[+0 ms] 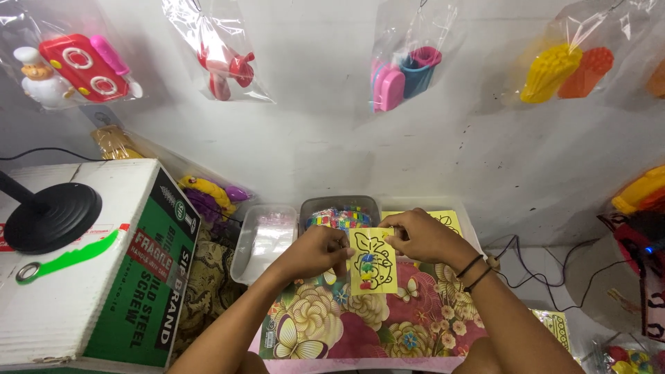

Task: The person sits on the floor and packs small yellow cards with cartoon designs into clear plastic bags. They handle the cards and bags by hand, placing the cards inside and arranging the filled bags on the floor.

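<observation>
A yellow card (374, 262) with a black line drawing and a few small coloured beads on it is held upright over a floral cloth (360, 325). My left hand (315, 251) grips its left edge. My right hand (421, 237) pinches its top right corner; black bands circle that wrist. Behind the card sits a grey tub of coloured beads (339, 216), and a stack of more yellow cards (447, 220) lies to its right.
A clear empty tub (263, 239) stands left of the bead tub. A white and green cardboard box (104, 263) with a black round stand base (48, 216) on top fills the left. Bagged plastic toys (222, 66) hang on the wall. Cables (533, 266) trail at right.
</observation>
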